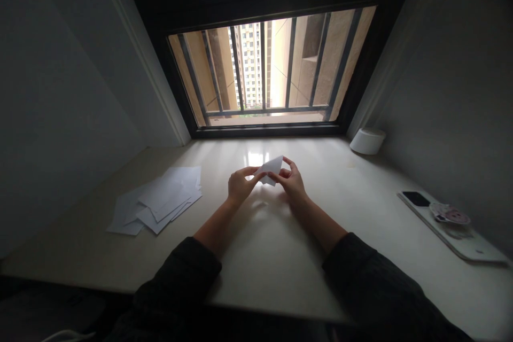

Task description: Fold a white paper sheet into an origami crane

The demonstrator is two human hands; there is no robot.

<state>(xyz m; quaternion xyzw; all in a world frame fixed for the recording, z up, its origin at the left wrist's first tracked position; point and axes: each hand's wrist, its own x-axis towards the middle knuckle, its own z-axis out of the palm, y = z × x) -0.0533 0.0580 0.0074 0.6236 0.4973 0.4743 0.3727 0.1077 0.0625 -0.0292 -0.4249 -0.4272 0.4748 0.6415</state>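
A small folded piece of white paper (273, 166) is held up between my two hands, a little above the pale sill. My left hand (241, 184) pinches its left side between thumb and fingers. On the right side, my right hand (292, 181) grips it, with the thumb on the near face and fingers behind. The paper has a pointed upper right corner and a small flap hanging below the thumbs. Both thumbs nearly meet at its lower middle. The fingers behind the paper are partly hidden.
Loose white paper sheets (164, 197) lie in an overlapping pile to the left. A phone (452, 230) with a round grip rests at the right. A white cylindrical object (367, 140) stands by the right wall. The dark-framed window (268, 131) borders the back of the sill (264, 267).
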